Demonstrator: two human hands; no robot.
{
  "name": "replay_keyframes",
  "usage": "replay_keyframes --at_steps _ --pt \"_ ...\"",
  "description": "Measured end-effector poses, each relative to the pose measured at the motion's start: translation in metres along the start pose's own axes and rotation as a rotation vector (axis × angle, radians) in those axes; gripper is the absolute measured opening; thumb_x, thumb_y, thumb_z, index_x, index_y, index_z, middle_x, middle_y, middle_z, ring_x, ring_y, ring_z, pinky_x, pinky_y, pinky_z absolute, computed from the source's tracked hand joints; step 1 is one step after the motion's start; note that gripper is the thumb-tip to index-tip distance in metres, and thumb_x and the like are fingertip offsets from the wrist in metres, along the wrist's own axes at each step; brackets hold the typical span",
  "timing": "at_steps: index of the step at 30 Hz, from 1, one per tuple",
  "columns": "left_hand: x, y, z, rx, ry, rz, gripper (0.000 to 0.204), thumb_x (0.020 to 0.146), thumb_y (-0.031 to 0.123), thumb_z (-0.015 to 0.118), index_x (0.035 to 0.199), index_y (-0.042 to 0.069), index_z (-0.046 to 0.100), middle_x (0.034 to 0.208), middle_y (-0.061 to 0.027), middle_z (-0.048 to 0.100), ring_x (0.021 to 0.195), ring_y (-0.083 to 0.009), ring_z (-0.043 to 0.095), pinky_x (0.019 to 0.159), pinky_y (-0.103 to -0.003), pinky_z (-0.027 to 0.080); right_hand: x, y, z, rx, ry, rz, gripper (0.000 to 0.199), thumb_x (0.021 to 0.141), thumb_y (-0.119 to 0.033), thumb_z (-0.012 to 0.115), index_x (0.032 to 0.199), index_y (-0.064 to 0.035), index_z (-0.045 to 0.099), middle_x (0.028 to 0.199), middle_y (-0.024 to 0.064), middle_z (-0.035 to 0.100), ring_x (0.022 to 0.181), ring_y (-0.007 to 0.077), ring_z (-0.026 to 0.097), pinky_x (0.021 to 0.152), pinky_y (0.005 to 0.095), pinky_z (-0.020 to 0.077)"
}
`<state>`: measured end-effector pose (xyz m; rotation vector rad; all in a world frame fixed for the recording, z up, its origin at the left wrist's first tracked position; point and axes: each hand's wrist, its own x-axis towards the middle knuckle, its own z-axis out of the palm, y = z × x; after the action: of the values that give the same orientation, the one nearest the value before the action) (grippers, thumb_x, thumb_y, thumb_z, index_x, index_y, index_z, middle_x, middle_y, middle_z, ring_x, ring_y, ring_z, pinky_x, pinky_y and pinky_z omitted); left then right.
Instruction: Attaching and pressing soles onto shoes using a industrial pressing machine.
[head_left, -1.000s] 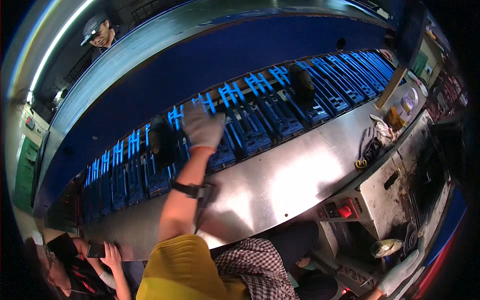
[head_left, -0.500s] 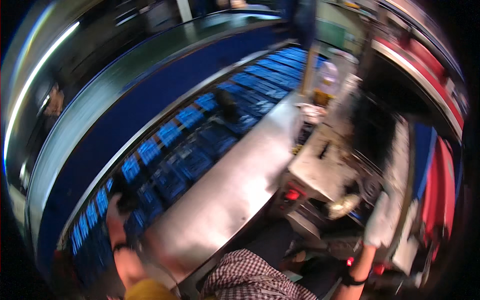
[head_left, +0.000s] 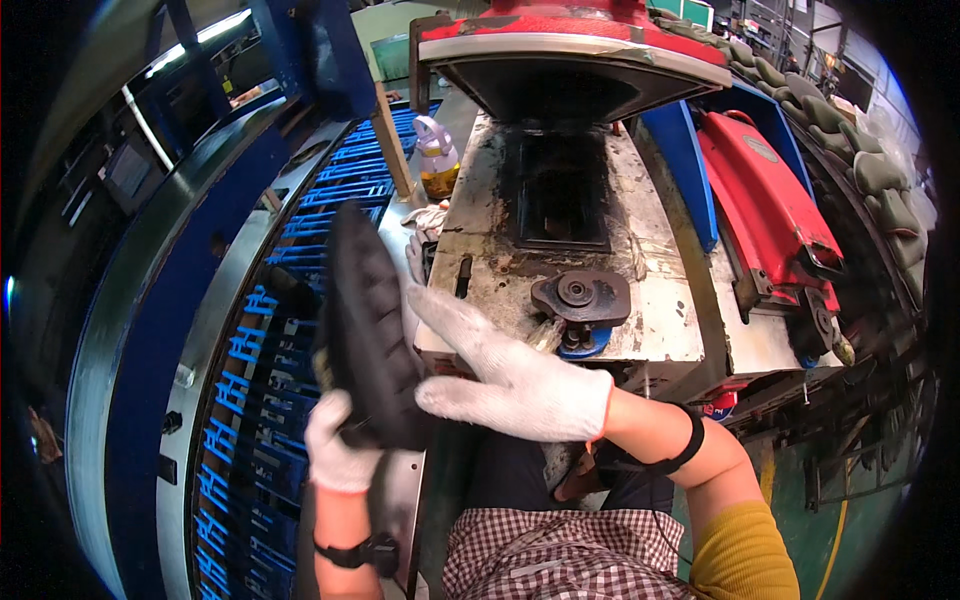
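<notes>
black shoe (head_left: 368, 325) left of frame centre, probably stiff, fairly light, best gripped at lower end, where left hand (head_left: 338, 448) curls round it; right hand (head_left: 505, 385) flat, fingers spread, alongside.

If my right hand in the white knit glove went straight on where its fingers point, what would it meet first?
Likely the long black ribbed piece in your white-gloved left hand: your right hand points up-left toward it, though depth and contact are unclear.
</notes>
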<state>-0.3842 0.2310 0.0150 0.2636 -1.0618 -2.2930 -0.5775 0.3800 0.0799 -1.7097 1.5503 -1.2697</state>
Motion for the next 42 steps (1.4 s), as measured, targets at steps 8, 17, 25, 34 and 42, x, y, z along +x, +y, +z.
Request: replay_keyframes --at_steps 8,17,25,34,42 --pt "0.133 -0.016 0.1 1.149 -0.168 0.347 0.087 0.102 0.049 0.065 0.162 -0.002 0.028 0.15 -0.0252 0.055 0.136 -0.0378 0.056 0.117 -0.043 0.041 0.023 0.041 -0.11 0.82 0.59 0.067 0.071 0.098 -0.022 0.064 0.159 0.0038 0.04 0.142 0.0162 0.063 0.118 0.0204 0.067 0.106 0.0349 0.052" --pt "0.203 0.046 0.215 1.374 -0.134 1.48 0.059 0.095 0.035 0.072 0.142 0.001 0.061 0.135 -0.0219 0.066 0.125 -0.0374 0.061 0.109 -0.046 0.047 0.065 0.164 -0.198 -0.852 0.628 0.459 0.076 0.085 -0.053 0.071 0.146 -0.0082 0.062 0.154 0.0286 0.051 0.127 0.0448 0.062 0.111 0.0482 0.0502" --pt "0.284 0.082 0.312 1.745 -0.5 1.295 0.037 0.099 0.037 0.062 0.119 0.007 0.071 0.113 -0.0228 0.072 0.11 -0.042 0.068 0.097 -0.05 0.052 0.074 0.135 -0.165 -0.932 0.352 0.661 0.077 0.085 -0.063 0.07 0.144 -0.0139 0.064 0.154 0.0257 0.048 0.13 0.0506 0.056 0.111 0.0514 0.0495" --pt "0.291 0.091 0.304 1.924 -0.736 0.807 0.05 0.097 0.045 0.071 0.123 0.003 0.075 0.116 -0.0157 0.076 0.111 -0.0293 0.07 0.097 -0.043 0.054 -0.046 0.04 -0.103 -0.527 0.625 -0.076 0.03 0.101 -0.023 0.067 0.121 -0.0001 0.071 0.111 0.0202 0.071 0.105 0.0367 0.068 0.095 0.043 0.0534" --pt "0.257 -0.017 0.251 1.612 -0.945 -0.227 0.045 0.099 0.051 0.068 0.099 0.007 0.076 0.074 -0.0087 0.072 0.064 -0.0146 0.066 0.063 -0.031 0.054 -0.112 0.093 0.058 1.002 0.484 0.372 0.041 0.109 -0.024 0.057 0.143 -0.0013 0.053 0.127 0.0168 0.068 0.104 0.0242 0.072 0.081 0.0299 0.0594"
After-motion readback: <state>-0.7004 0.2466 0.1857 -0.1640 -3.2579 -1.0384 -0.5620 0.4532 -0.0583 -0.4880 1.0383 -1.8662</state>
